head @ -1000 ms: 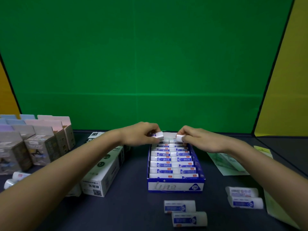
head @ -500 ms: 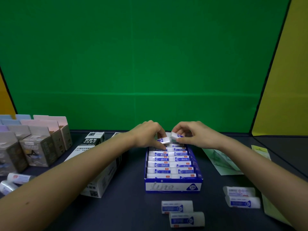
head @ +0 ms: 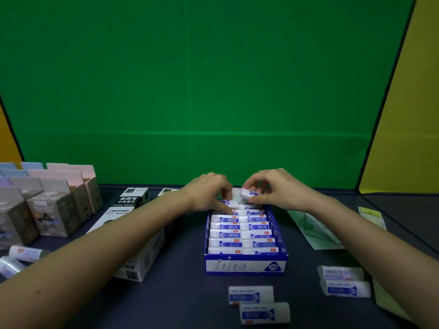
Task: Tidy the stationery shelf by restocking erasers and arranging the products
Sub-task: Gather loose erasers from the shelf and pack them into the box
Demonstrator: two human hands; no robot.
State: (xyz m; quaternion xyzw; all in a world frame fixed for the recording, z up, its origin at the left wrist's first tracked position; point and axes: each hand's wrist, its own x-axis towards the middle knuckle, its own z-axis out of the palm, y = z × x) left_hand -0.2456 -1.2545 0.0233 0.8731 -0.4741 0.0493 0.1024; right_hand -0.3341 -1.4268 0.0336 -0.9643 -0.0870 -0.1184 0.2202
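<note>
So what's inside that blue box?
The blue cardboard box holds two columns of white erasers with blue labels. The hands hide the far rows; any lower layers can't be seen.

The far end of the blue eraser box (head: 245, 267) lies hidden under the left hand (head: 209, 193) and the right hand (head: 278, 189), so the rows there cannot be counted. The eraser (head: 248, 193) pinched by the right hand shows only its near face; the fingers cover the rest. Left of the box, the left forearm (head: 99, 248) crosses the white carton (head: 133, 269) and hides its top print. Farther left of the box, two wrapped erasers (head: 21, 257) are blurred and cut by the frame's edge. Right of the box, lettering on two loose erasers (head: 343, 281) is too soft to read, and the yellow-green packet (head: 389, 302) runs partly under the right forearm.
</note>
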